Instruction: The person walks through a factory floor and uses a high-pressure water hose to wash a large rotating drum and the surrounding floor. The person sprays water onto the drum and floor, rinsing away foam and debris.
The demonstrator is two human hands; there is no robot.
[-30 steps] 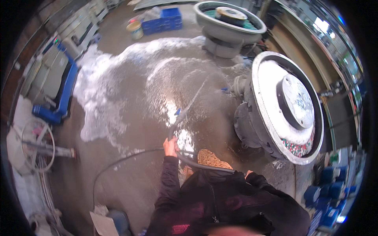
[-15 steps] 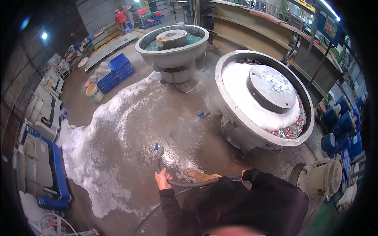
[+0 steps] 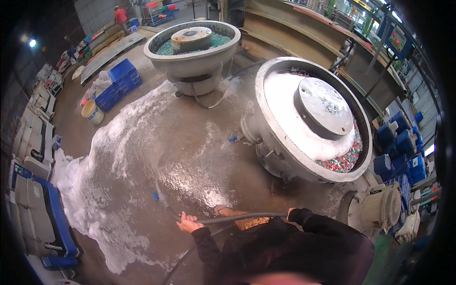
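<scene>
A dark grey hose [image 3: 237,219] runs across in front of my body, held in both hands. My left hand [image 3: 190,223] is closed round it near its outlet end. There a valve with a blue lever [image 3: 156,195] sits on a grey fitting, pointing away over the wet floor [image 3: 190,166]. A faint pale streak shows beyond the outlet; whether it is water is hard to tell. Farther back along the hose, my right hand [image 3: 290,214] closes on it, partly covered by its dark sleeve. White foam [image 3: 90,190] spreads over the floor at the left.
A round bowl machine [image 3: 313,118] with foam and red-green pieces stands at right; a second bowl machine [image 3: 192,54] with green pieces stands farther back. Blue crates [image 3: 118,85] and a bucket [image 3: 92,112] are at left. A motor [image 3: 375,209] sits nearby at right. A person in red [image 3: 120,16] stands far off.
The hose's outlet end has swung left and nearer to me, and my left hand has shifted slightly left with it. My view has turned a little, moving the surroundings leftward.
</scene>
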